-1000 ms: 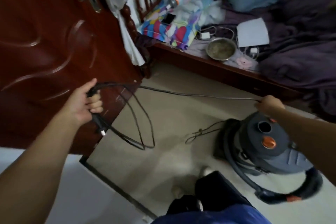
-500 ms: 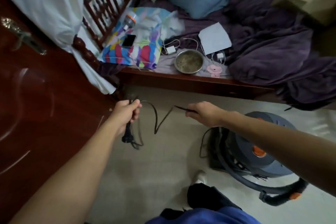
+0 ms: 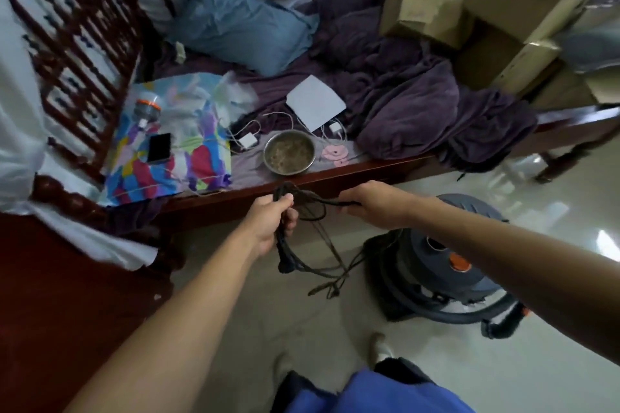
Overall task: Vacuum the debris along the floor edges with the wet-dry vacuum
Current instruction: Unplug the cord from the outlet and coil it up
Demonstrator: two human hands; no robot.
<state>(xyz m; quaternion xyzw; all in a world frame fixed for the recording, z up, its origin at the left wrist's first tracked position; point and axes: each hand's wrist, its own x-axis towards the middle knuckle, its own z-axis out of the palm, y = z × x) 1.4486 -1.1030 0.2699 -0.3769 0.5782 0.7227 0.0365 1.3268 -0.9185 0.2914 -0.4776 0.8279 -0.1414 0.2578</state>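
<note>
The grey wet-dry vacuum (image 3: 439,265) with an orange button stands on the pale floor at the right, partly behind my right forearm. Its dark hose (image 3: 469,315) curls round the base. My left hand (image 3: 268,221) grips gathered loops of the black power cord (image 3: 302,265), and the plug hangs just below that fist. My right hand (image 3: 372,203) pinches a strand of the same cord close beside the left hand. Loose loops dangle between my hands and the vacuum.
A wooden bed (image 3: 335,178) runs across in front, carrying a steel bowl (image 3: 289,152), a phone (image 3: 159,147), chargers, a purple blanket (image 3: 419,111) and cardboard boxes (image 3: 469,10). A dark red door (image 3: 50,295) is at the left. My feet are at the bottom.
My hands have come together, gathering the cord into shorter loops. My view has swung right and up from the door toward the bed.
</note>
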